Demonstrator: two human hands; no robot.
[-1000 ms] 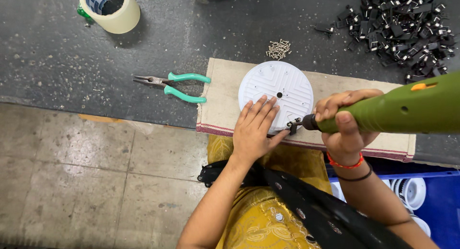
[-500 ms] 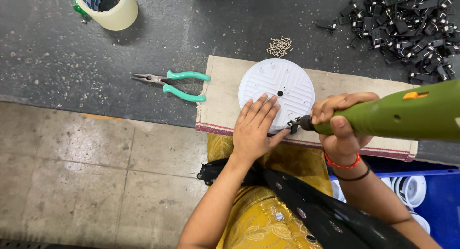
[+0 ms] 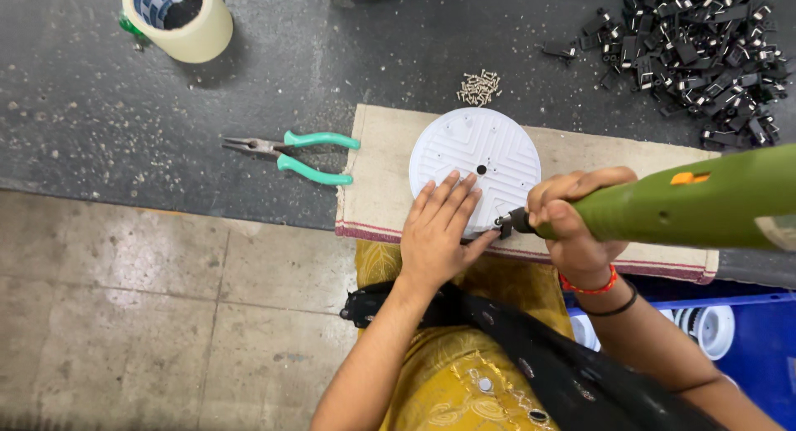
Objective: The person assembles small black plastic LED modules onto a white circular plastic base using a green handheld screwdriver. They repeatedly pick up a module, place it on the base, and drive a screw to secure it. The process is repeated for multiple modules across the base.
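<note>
At frame centre, the white disc (image 3: 474, 162) is pressed flat by left hand (image 3: 437, 236) fingers; the green screwdriver (image 3: 688, 203), gripped by right hand (image 3: 572, 224), should be kept steady.

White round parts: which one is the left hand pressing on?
The ribbed white disc on the beige cloth, under the left hand. The others sit apart in the blue bin.

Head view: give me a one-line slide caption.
Left hand steadies a white ribbed disc on a cloth mat while the right hand applies a green power screwdriver.
</note>
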